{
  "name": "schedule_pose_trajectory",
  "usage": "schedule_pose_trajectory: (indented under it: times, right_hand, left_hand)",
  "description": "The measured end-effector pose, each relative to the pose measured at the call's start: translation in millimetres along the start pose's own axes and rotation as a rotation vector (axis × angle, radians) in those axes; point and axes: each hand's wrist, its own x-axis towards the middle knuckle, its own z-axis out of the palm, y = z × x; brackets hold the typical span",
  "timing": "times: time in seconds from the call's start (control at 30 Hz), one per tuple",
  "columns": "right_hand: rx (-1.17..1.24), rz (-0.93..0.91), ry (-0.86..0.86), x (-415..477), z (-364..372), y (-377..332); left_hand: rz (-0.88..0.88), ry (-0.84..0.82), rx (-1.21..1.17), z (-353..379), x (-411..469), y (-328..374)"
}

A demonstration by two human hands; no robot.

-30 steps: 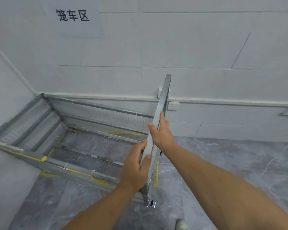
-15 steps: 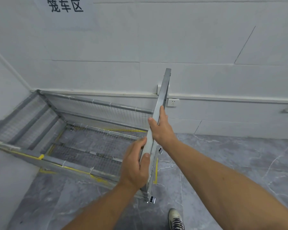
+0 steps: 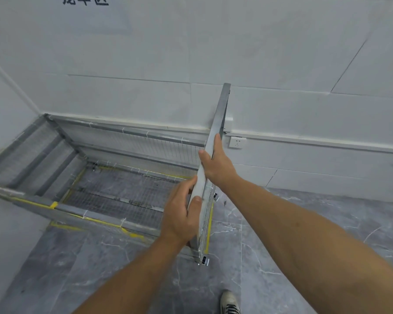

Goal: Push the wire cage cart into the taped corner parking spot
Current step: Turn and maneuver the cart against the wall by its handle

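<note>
The wire cage cart [image 3: 114, 177] is sitting in the corner of the room, its long back side running close along the far wall [image 3: 281, 53] and its left end lying against the side wall [image 3: 7, 114]. Yellow floor tape [image 3: 210, 220] is showing through the mesh base and along the near and right edges of the cart, so the cart is standing over the taped outline, with a strip of tape peeking out just beyond the near rail at the left. The right end panel's top rail [image 3: 217, 134] is rising edge-on toward the camera, and a small caster [image 3: 205, 260] is resting on the grey marbled floor [image 3: 304, 234] at its near corner.

The left hand [image 3: 182, 218] is gripping the lower part of that rail, its fingers [image 3: 186, 184] wrapping over the far side and the thumb pressing on the near face. The right hand [image 3: 218, 165] is clasping the same rail higher up, thumb on the left side and fingers closing around the right. Both forearms are reaching forward from the bottom of the view.

A wall socket [image 3: 237, 142] is sitting on the far wall just right of the rail, below a white trim strip. A paper sign [image 3: 93, 12] with dark characters is hanging high on the wall, cut off by the top edge. A shoe [image 3: 229, 302] is standing on the floor at the bottom.
</note>
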Motion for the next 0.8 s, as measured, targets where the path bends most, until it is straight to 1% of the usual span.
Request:
schedule_pose_trajectory:
  times: [0.17,0.33,0.57,0.8]
  right_hand:
    - [-0.029,-0.042,-0.012,32.4,-10.5,0.1]
    - [0.017,-0.074,-0.028,66.9,-18.9,-0.2]
    - [0.02,-0.107,-0.06,106.0,-22.1,-5.4]
    - [0.029,-0.129,-0.072,115.8,-16.8,-2.9]
  left_hand:
    - [-0.003,0.035,0.025,12.0,28.0,0.7]
    - [-0.02,0.086,0.031,24.1,57.2,1.9]
    - [-0.115,0.132,0.028,33.5,89.4,-4.7]
    - [-0.093,0.141,0.043,32.7,96.2,-10.9]
